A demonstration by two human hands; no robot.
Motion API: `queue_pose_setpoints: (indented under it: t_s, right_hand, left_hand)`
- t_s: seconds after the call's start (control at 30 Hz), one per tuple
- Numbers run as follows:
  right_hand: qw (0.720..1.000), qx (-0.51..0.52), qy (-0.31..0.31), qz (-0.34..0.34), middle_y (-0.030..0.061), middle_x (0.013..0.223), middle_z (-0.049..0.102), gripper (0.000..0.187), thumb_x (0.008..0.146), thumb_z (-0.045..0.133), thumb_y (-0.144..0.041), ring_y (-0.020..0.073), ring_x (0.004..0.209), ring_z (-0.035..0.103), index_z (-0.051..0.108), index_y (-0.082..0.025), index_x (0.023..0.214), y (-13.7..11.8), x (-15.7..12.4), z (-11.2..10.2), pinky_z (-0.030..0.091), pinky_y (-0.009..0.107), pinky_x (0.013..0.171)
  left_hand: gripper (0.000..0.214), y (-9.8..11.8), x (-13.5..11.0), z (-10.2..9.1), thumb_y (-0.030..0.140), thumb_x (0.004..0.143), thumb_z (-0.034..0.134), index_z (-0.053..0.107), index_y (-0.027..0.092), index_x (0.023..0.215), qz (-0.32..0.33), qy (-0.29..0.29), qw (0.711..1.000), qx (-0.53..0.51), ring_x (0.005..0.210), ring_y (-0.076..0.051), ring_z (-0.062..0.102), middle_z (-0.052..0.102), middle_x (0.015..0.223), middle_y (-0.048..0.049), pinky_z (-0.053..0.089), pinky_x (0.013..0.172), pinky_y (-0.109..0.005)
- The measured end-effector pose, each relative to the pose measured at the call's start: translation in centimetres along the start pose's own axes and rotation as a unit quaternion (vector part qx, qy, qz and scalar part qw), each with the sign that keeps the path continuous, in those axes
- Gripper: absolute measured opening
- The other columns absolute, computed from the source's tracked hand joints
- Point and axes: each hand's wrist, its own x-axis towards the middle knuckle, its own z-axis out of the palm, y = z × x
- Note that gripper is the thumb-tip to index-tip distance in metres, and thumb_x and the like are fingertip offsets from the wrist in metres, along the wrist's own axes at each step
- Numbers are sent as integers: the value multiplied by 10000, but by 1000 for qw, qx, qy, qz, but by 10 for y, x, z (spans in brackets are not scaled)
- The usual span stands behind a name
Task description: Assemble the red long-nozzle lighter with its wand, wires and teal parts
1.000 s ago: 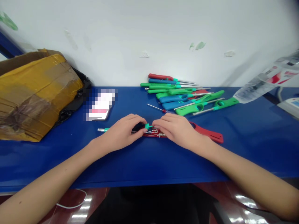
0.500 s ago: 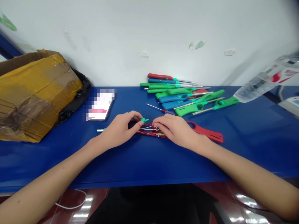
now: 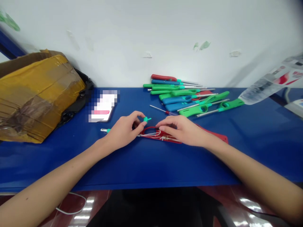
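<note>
Red plastic utility-lighter shell (image 3: 161, 135), split open, lies flat on the table, with thin white wires and a small brass-coloured part showing inside and its long handle end running out to the right. Right hand (image 3: 182, 129) lies across the shell, its fingers (image 3: 165, 124) on top; whether it grips cannot be told. Left hand (image 3: 123, 132) stands apart from it, at the shell's left end, its fingertips (image 3: 139, 116) pinching one small teal plastic piece (image 3: 147, 119). One slim metal nozzle with a teal collar (image 3: 104, 130) pokes out from under that hand.

Just beyond lies an overlapping heap of about eleven utility lighters (image 3: 184, 96): roughly two red, three blue and six green, though overlaps make the count uncertain. One small red-handled screwdriver (image 3: 165, 111) lies at its near edge. The glossy blue tabletop (image 3: 52, 164) also carries one smartphone (image 3: 103, 105), its screen pixelated. To the left sits one cardboard box bound in yellow tape (image 3: 40, 97), against a black plastic bag (image 3: 79, 94). At right hangs a clear plastic bag (image 3: 262, 86), its red print too blurred to read, near a white power strip (image 3: 294, 107). Behind rises a scuffed white wall (image 3: 146, 31); below, a white cable (image 3: 75, 209) crosses a shiny dark-red floor (image 3: 99, 201).
</note>
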Motion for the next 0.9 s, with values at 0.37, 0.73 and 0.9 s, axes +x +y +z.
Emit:
queue_pose_setpoints:
  t_s: [0.37,0.73,0.9]
  right_hand:
    - [997,-64,-13,-43,66,952,666,183,951,543,-226,168,839,627,711,-189,1012,-4,-6,-1,500,291,735]
    - [994,-98,25,-51,47,891,653,134,897,584,-173,166,805,614,708,-192,945,-1,-9,11,483,281,686]
    - [998,-54,33,-5,30,851,680,137,827,629,-137,152,749,632,722,-193,910,-3,-5,11,496,275,675]
  left_hand:
    - [276,0,1,6,366,990,477,516,187,1197,32,2,990,141,590,-142,601,662,696,27,395,575,-240]
    - [257,0,2,7,357,993,482,517,194,1189,49,3,988,144,593,-135,580,631,687,37,382,565,-226]
    - [260,-1,1,9,359,990,489,524,192,1185,52,7,988,143,582,-130,565,615,679,40,365,552,-222]
